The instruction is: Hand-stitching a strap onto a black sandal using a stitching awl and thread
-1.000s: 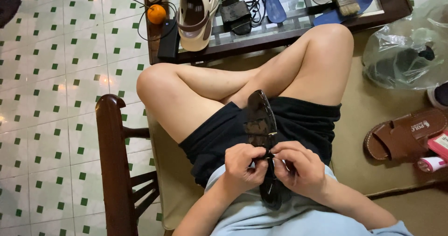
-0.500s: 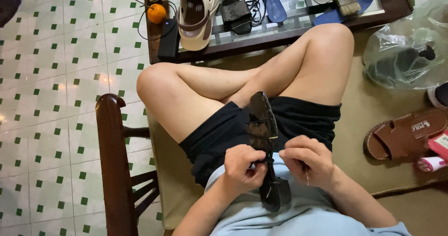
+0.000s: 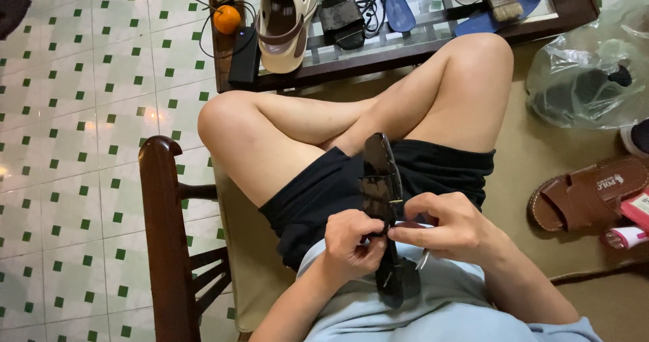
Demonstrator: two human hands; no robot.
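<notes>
I sit cross-legged on a cushioned wooden seat with a black sandal standing on edge over my lap, sole side toward the left. My left hand grips the sandal's middle from the left. My right hand pinches at its edge from the right, fingertips close to the left hand's thumb. A thin pale thread or needle hangs below the right hand. The sandal's lower end rests against my light blue shirt.
A glass-topped low table ahead holds a beige clog, a black sandal, blue flip-flops, an orange and cables. A brown sandal and a plastic bag lie at right. A wooden armrest stands left.
My right hand has shifted slightly left and closer to the left hand on the sandal's edge. The sandal stays in about the same place.
</notes>
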